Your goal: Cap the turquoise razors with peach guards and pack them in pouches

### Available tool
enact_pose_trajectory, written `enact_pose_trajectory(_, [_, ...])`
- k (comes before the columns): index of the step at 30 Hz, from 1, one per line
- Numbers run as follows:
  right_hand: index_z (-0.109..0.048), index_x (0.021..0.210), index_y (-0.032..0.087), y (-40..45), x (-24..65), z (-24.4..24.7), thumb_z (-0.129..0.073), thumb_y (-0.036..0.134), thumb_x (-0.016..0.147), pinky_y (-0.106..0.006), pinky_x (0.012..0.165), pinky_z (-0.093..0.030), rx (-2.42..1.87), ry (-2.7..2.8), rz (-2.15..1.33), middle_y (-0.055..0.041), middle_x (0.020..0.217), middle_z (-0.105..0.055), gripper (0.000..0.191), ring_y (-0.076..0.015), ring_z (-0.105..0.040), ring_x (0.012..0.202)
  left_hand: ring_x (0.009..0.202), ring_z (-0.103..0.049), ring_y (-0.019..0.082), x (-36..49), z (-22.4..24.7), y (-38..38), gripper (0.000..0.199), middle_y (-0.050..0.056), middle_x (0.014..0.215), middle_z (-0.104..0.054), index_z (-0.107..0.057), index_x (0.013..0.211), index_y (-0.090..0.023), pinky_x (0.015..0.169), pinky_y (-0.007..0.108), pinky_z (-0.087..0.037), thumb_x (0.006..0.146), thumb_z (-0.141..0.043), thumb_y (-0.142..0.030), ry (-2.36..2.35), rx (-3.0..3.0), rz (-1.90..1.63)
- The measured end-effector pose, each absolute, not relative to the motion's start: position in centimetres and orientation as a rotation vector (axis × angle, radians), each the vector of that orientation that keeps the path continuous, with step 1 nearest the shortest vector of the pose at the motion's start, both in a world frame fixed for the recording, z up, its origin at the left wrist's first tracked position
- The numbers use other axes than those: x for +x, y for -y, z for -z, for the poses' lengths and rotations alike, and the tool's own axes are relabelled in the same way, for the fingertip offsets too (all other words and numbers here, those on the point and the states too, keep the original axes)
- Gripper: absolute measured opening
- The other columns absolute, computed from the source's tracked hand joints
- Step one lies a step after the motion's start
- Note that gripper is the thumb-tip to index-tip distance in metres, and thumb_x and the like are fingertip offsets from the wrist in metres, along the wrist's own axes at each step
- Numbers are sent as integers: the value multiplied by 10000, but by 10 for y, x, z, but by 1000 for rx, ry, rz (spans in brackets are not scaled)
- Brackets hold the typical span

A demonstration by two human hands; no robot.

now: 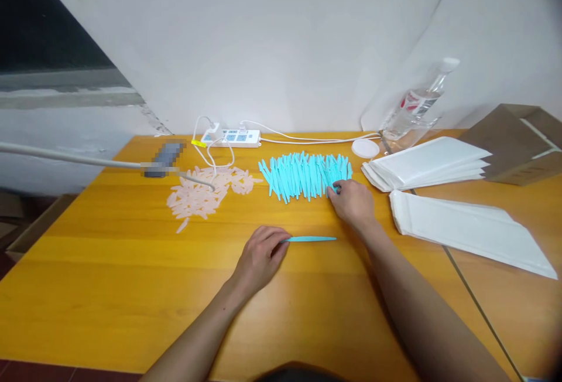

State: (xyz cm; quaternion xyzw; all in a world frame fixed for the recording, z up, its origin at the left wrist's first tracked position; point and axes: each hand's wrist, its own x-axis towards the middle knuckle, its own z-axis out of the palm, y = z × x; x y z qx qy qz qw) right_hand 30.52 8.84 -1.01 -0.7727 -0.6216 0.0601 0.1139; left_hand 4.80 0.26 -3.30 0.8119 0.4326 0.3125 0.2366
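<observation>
In the middle of the table lies a heap of slim turquoise sticks (302, 176), tapered at the ends. My right hand (353, 201) reaches to the heap's right end, thumb and fingers closed at the sticks; which stick they grip, if any, is hidden. Nearer to me, my left hand (261, 255) pinches the left end of a single turquoise stick (312, 239), which points to the right just above or on the table. To the left of the heap is a spread pile of small pale pink flat pieces (197, 196).
Behind the piles sit a white power strip (241, 137) with cables and a phone (164, 159), partly blurred. A pale cable (79, 156) crosses from the left. Rightward are a round white lid (365, 148), a clear bottle (415, 106), white padded envelopes (465, 227) and a cardboard box (504, 147).
</observation>
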Motion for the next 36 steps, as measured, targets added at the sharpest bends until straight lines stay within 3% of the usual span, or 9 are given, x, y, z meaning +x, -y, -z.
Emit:
enact_pose_trajectory(11, [-784, 943, 173, -73, 316, 3, -417, 348, 977, -336, 692, -386, -2147, 1810, -167, -172, 943, -775, 408, -287, -703, 842, 990, -661, 226, 48, 33, -3, 184, 80, 1058, -745, -708, 1080, -227, 891, 392, -522, 964, -570, -188, -1202, 2237, -882])
enact_pose_trajectory(16, [-667, 1022, 169, -63, 316, 5, -473, 365, 951, -307, 707, -438, -1869, 1501, -514, -113, 890, -747, 285, -223, -675, 776, 991, -669, 234, 48, 35, -13, 186, 86, 1054, -748, -722, 1070, -226, 900, 405, -523, 961, -573, -202, -1242, 2233, -894])
enact_pose_trajectory(24, [-570, 972, 206, -10, 304, -4, -492, 501, 931, -255, 536, -322, -1559, 1431, -1121, 30, 692, -472, 308, -131, -387, 579, 1035, -671, 230, 22, 19, -38, 232, 81, 1106, -730, -740, 1104, -238, 941, 383, -517, 914, -675, -353, -1360, 2086, -858])
enact_pose_trajectory(27, [-561, 903, 201, 1, 300, 0, -498, 524, 919, -257, 530, -300, -1550, 1389, -1186, 42, 677, -396, 330, -128, -354, 585, 1033, -659, 232, 17, 18, -45, 253, 69, 1123, -717, -758, 1111, -262, 930, 379, -509, 880, -717, -357, -1282, 2170, -692])
enact_pose_trajectory(32, [-586, 940, 193, 5, 296, 9, -491, 503, 918, -257, 543, -317, -1571, 1355, -1215, 28, 698, -443, 324, -136, -377, 603, 947, -656, 215, 29, 25, -48, 162, 65, 1006, -714, -788, 1006, -251, 856, 347, -519, 921, -656, -292, -1244, 2233, -651])
enact_pose_trajectory(36, [-641, 979, 194, 8, 294, 10, -460, 474, 958, -258, 583, -349, -1513, 1467, -1288, 1, 758, -542, 334, -151, -445, 662, 985, -654, 224, 28, 23, -51, 226, 74, 1049, -710, -763, 1101, -249, 882, 347, -522, 914, -665, -330, -1270, 2239, -710])
